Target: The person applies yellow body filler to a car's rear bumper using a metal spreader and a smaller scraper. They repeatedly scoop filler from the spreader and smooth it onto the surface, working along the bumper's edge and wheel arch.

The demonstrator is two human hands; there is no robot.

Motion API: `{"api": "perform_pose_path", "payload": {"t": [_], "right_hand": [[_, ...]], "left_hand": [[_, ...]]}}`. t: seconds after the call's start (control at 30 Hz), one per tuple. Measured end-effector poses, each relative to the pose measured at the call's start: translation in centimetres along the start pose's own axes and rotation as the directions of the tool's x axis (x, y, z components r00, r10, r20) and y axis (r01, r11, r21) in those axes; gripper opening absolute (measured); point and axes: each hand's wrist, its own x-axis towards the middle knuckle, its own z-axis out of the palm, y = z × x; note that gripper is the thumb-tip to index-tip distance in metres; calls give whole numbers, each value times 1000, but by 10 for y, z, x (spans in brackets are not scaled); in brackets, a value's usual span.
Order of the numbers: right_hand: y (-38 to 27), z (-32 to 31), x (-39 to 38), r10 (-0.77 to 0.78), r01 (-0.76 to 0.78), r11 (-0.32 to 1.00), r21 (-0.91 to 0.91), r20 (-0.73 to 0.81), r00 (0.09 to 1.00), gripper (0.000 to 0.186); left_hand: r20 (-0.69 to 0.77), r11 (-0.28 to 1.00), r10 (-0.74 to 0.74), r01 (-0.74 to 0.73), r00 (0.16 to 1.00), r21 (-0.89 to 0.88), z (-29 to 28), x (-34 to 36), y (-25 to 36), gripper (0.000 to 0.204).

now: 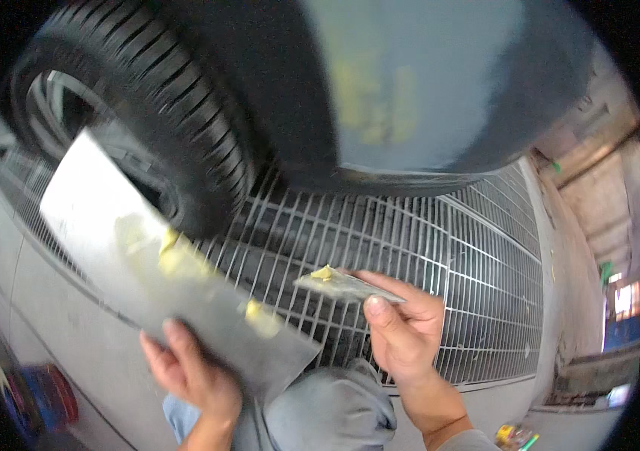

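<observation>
My left hand (pixel 196 379) grips the near edge of a long, flat silvery sheet (pixel 94 199), which is tilted in front of the tire. Yellow putty (pixel 183 259) is smeared across its middle, and a smaller dab (pixel 262 319) lies toward its right end. Between the thumb and fingers of my right hand (pixel 409 331) is a thin, flat putty spreader (pixel 350 288), with a lump of yellow putty on its left tip. The spreader is apart from both the sheet and the car. Above it, the car's grey-blue body panel (pixel 440 90) carries yellow patches.
A black tire (pixel 185 113) stands at the upper left, close to the sheet. Metal floor grating (pixel 478 293) runs under the car, with pale concrete (pixel 30 301) beside it. A dark red-and-blue container (pixel 42 398) sits lower left; small colourful items (pixel 515 436) lie lower right.
</observation>
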Motion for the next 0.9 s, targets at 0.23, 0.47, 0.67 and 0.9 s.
{"api": "perform_pose_path", "payload": {"t": [0.23,0.47,0.67,0.9], "right_hand": [[-5,17,10,-17,217,853,-474,390,921,37],[-27,-4,15,-217,584,393,-710,546,809,42],[-26,2,21,-216,781,198,-593,750,625,49],[-11,-25,16,-187,572,572,-588,586,788,30]], "left_hand": [[-46,967,222,-226,974,-119,30,-3,-6,31],[-58,960,241,-246,969,-130,40,-16,-4,35],[-56,946,278,-284,959,-156,51,-27,-9,32],[-190,905,408,-369,893,212,23,3,-9,31]]}}
